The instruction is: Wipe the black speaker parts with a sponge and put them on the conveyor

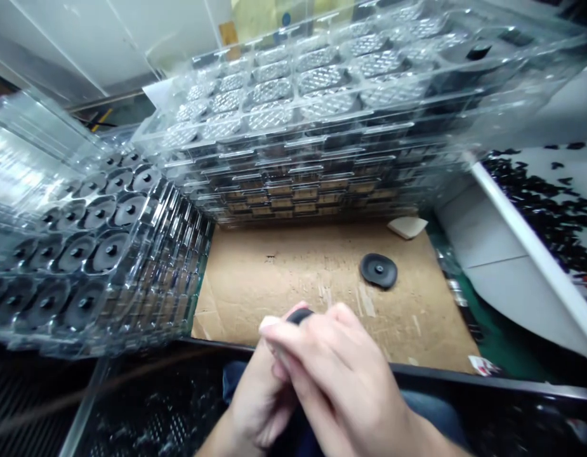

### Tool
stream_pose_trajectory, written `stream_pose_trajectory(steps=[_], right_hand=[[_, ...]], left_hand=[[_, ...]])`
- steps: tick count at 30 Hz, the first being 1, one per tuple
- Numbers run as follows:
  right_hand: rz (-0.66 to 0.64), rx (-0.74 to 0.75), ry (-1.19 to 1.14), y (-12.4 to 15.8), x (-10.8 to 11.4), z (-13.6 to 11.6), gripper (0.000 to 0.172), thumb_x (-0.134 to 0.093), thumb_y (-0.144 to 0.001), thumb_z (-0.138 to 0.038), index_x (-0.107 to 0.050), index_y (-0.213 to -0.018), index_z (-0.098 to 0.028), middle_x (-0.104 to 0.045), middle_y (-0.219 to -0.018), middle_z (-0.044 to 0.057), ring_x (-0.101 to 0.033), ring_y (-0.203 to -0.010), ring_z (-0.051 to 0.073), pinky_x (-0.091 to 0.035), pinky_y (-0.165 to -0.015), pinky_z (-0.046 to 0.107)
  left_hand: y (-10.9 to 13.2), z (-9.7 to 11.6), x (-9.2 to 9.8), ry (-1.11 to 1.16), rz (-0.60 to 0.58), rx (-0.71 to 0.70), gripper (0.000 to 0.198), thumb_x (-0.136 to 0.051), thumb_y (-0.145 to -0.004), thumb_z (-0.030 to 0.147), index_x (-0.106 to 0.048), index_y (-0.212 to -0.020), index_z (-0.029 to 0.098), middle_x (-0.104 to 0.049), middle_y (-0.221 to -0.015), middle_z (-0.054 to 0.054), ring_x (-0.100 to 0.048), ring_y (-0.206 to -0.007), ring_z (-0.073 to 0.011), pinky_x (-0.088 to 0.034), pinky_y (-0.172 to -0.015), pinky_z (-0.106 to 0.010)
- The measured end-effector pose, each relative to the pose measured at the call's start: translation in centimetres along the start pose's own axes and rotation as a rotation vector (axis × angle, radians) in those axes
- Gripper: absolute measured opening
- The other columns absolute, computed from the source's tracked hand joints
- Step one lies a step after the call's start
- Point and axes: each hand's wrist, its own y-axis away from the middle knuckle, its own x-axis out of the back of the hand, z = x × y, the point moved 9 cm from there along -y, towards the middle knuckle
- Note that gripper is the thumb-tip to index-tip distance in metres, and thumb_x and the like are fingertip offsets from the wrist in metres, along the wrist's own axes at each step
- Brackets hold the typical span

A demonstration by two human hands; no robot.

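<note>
My left hand (267,390) and my right hand (348,355) meet at the front edge of the cardboard. Between them shows the rim of a black rounded part (300,315), mostly covered by the fingers. My left hand is closed around it from below. The fingers of my right hand are pressed together over it, hiding how they grip. Something white (269,322) shows at the fingertips; I cannot tell what it is. A similar black oval part (379,270) with a small central stud lies on the cardboard mat (293,260), beyond my right hand.
A tall stack of clear plastic trays (312,152) stands behind the mat. At the left, another tray stack (103,254) holds several black oval parts. A white bin (521,247) at the right has many small black pieces (545,203). A folded whitish scrap (407,226) lies near the mat's back corner.
</note>
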Motion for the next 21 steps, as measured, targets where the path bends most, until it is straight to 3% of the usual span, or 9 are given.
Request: stream_pose_trajectory(steps=[3,5,8,10,12,14,17,21], right_hand=[[-0.199,-0.009,-0.058,1.2,-0.5,0.3,0.025,-0.045,-0.085,-0.008,-0.059,-0.102,-0.019,-0.066,-0.078,0.001,-0.058,-0.067,0.013,-0.042,-0.064,0.028],[-0.238,-0.059,-0.021,1.9,0.2,1.2,0.026,-0.045,-0.084,-0.006,-0.059,-0.1,-0.02,-0.064,-0.073,-0.001,-0.055,-0.061,0.012,-0.04,-0.061,0.027],[-0.224,-0.089,0.136,2.0,1.1,2.0,0.029,-0.043,-0.084,-0.007,-0.059,-0.104,-0.02,-0.063,-0.076,0.001,-0.052,-0.061,0.014,-0.037,-0.061,0.03],[-0.168,0.004,0.182,1.2,1.3,1.4,0.03,-0.039,-0.085,-0.007,-0.061,-0.101,-0.019,-0.064,-0.081,0.005,-0.049,-0.062,0.016,-0.036,-0.06,0.031],[-0.095,0.108,0.131,0.4,1.1,0.6,0.031,-0.037,-0.085,-0.006,-0.064,-0.095,-0.018,-0.064,-0.082,0.006,-0.046,-0.061,0.015,-0.036,-0.058,0.03],[-0.056,0.118,0.041,-0.3,0.6,0.9,0.034,-0.037,-0.084,-0.004,-0.065,-0.096,-0.018,-0.063,-0.08,0.005,-0.046,-0.063,0.014,-0.038,-0.058,0.028],[-0.071,-0.018,-0.105,-0.3,-0.4,3.2,0.038,-0.037,-0.085,-0.002,-0.064,-0.102,-0.021,-0.062,-0.083,0.003,-0.054,-0.072,0.013,-0.045,-0.063,0.025],[-0.037,-0.32,-0.191,2.8,-1.3,7.9,0.028,-0.044,-0.089,-0.015,-0.061,-0.108,-0.026,-0.065,-0.095,0.002,-0.062,-0.086,0.012,-0.051,-0.072,0.022]], left_hand=[[-0.1,-0.1,-0.4,0.053,-0.037,0.032,0.04,-0.081,-0.057,0.024,-0.07,-0.095,0.024,-0.073,-0.097,-0.004,-0.065,-0.091,-0.0173,-0.047,-0.086,-0.024],[-0.2,0.3,-0.7,0.065,-0.071,0.022,0.049,-0.085,-0.046,0.027,-0.071,-0.094,0.025,-0.074,-0.095,-0.003,-0.066,-0.086,-0.0148,-0.049,-0.078,-0.019],[-0.1,0.6,-1.5,0.093,-0.127,0.043,0.048,-0.085,-0.047,0.026,-0.071,-0.093,0.022,-0.074,-0.094,-0.003,-0.066,-0.085,-0.013,-0.048,-0.08,-0.018],[0.2,0.8,-1.7,0.1,-0.144,0.054,0.046,-0.084,-0.05,0.027,-0.071,-0.094,0.021,-0.074,-0.093,-0.003,-0.065,-0.088,-0.014,-0.046,-0.086,-0.021],[0.4,1.4,-1.2,0.079,-0.112,0.02,0.05,-0.083,-0.051,0.026,-0.069,-0.099,0.022,-0.073,-0.098,-0.003,-0.065,-0.093,-0.016,-0.046,-0.09,-0.023],[0.6,2.0,-0.4,0.059,-0.073,-0.047,0.051,-0.08,-0.057,0.021,-0.066,-0.105,0.025,-0.073,-0.1,-0.002,-0.065,-0.093,-0.0154,-0.047,-0.087,-0.023],[0.6,2.0,-0.2,0.094,-0.153,-0.097,0.046,-0.078,-0.061,0.024,-0.066,-0.105,0.026,-0.073,-0.096,-0.003,-0.066,-0.089,-0.0164,-0.051,-0.08,-0.023],[0.6,1.6,-0.1,0.126,-0.222,-0.087,0.051,-0.078,-0.06,0.028,-0.065,-0.109,0.025,-0.064,-0.12,-0.007,-0.066,-0.094,-0.024,-0.051,-0.081,-0.027]])
